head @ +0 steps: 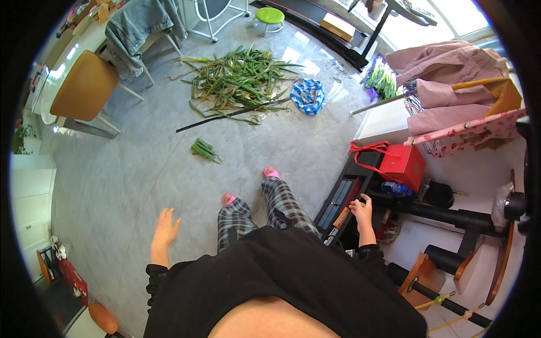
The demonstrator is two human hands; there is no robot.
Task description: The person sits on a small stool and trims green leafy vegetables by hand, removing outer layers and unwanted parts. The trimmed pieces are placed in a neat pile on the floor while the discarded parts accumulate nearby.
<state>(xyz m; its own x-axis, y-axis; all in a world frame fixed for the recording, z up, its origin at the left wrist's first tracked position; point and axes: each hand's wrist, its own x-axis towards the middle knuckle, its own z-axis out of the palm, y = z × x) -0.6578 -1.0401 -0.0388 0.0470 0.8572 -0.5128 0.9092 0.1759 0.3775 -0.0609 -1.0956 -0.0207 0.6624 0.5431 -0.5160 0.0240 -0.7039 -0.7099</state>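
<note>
My left hand (165, 228) hangs over the grey floor (114, 177), with its fingers apart and nothing in it. On the other side my right hand (362, 211) is empty too, fingers spread and slightly bent, near a black shelf unit (327, 205) in the picture. Ahead of my feet lies a small bunch of green leaf pieces (204, 150). Farther off spreads a large heap of green onion leaves (241, 78) mixed with dry husks. A thin black stick (228, 116) lies along its near edge. Beside the heap is a crumpled blue-and-white plastic bag (307, 96).
Trimmed green onions (381, 80) lie on purple plastic near a treadmill (308, 21). A green stool (269, 16) stands behind the heap. At left are a brown chair (86, 86) and a table. Hung clothes (456, 93), a red box bag (401, 164) and exercise equipment (439, 215) line the right.
</note>
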